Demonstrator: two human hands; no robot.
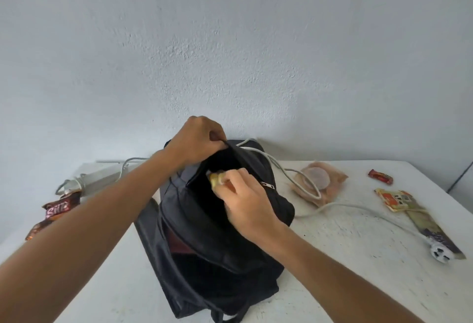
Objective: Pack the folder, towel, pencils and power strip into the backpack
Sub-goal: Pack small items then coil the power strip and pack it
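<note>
A black backpack (217, 240) stands on the white table (358, 258). My left hand (197, 141) pinches the top edge of an upper pocket and holds it open. My right hand (245, 200) grips a bundle of yellow pencils (215, 178), whose ends point into that pocket. The white power strip (102, 177) lies at the back left of the table. Its white cord (340, 206) runs behind the backpack and across the right side to a plug (440, 253). A lower compartment of the backpack gapes open, with something dark red inside (179, 244).
Snack packets (55, 210) lie at the left edge of the table. At the right are a beige pouch (320, 182) under the cord, a small red wrapper (380, 176) and an orange and yellow packet (395, 200). A pale wall stands behind the table.
</note>
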